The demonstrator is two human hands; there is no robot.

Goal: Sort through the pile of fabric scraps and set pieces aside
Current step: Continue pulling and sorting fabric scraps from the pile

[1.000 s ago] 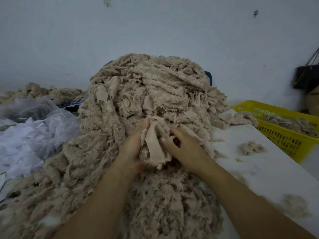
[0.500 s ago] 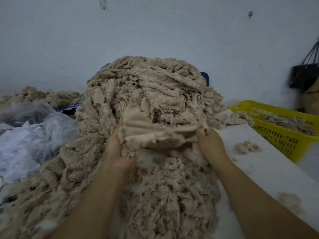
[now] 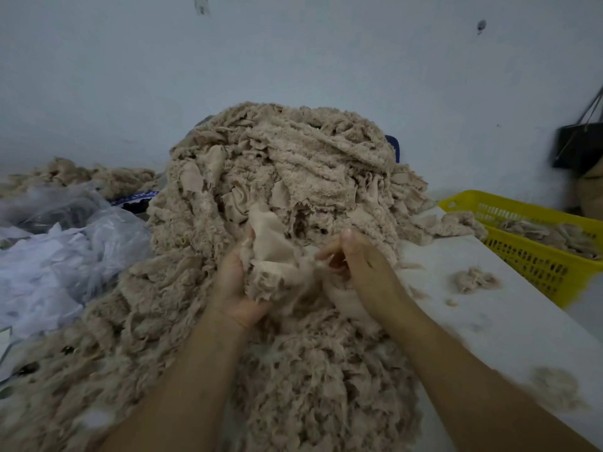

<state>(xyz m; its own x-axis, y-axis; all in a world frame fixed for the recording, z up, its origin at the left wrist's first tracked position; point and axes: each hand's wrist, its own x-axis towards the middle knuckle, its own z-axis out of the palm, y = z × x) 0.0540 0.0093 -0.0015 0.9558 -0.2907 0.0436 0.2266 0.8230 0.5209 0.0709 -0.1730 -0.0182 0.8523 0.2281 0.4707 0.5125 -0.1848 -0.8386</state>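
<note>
front: scrap pile [image 3: 293, 177] blocks | left: plastic bags [image 3: 65, 256] | right: table [image 3: 509, 327] passable, yellow basket [image 3: 538, 256] beyond

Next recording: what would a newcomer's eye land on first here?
The huge heap of beige fabric scraps fills the centre of the white table, rising against the wall. At its front, the left hand and right hand both grip a smooth beige piece. A yellow basket holding more scraps sits beside the table's right edge, and clear plastic bags lie to the left.
</note>
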